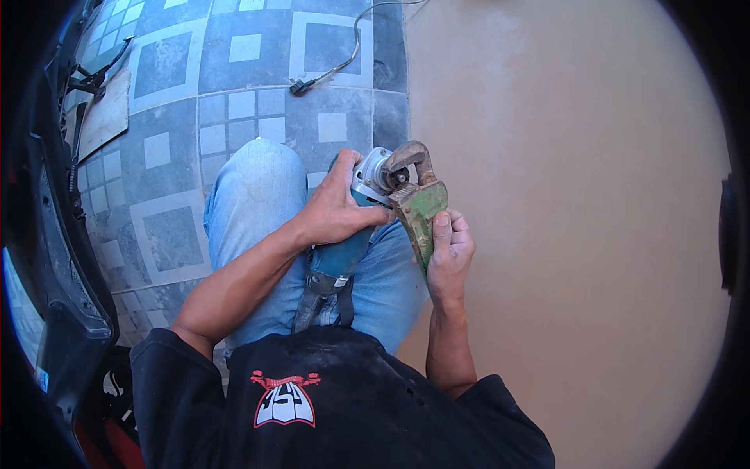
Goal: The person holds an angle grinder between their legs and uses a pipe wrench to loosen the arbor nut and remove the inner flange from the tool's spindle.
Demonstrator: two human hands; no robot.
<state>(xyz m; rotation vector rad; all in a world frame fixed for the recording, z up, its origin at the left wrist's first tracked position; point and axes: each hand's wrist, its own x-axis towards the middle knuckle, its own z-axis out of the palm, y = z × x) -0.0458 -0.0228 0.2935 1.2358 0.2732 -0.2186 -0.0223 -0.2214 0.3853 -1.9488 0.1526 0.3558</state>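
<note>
An angle grinder [344, 256] with a teal body and a silver gear head lies over my lap, between my jeans-clad knees. My left hand [332, 209] is wrapped round it just behind the head, thumb toward the wrench. In my right hand [451, 254] is a pipe wrench [423, 205] with worn green paint and a rusty hooked jaw, gripped by its handle. The wrench's jaws are at the grinder's spindle [401, 178], which carries no disc. Whether the jaws bite on the spindle nut I cannot tell. Part of the handle is hidden by my fingers.
A plain tan wall or panel [570, 203] fills the right side. Patterned grey-blue tiles [166, 238] cover the floor. Ahead lies a black plug [299, 87] on a cord. Dark vehicle bodywork [66, 258] stands close on my left, near a flat board [106, 117].
</note>
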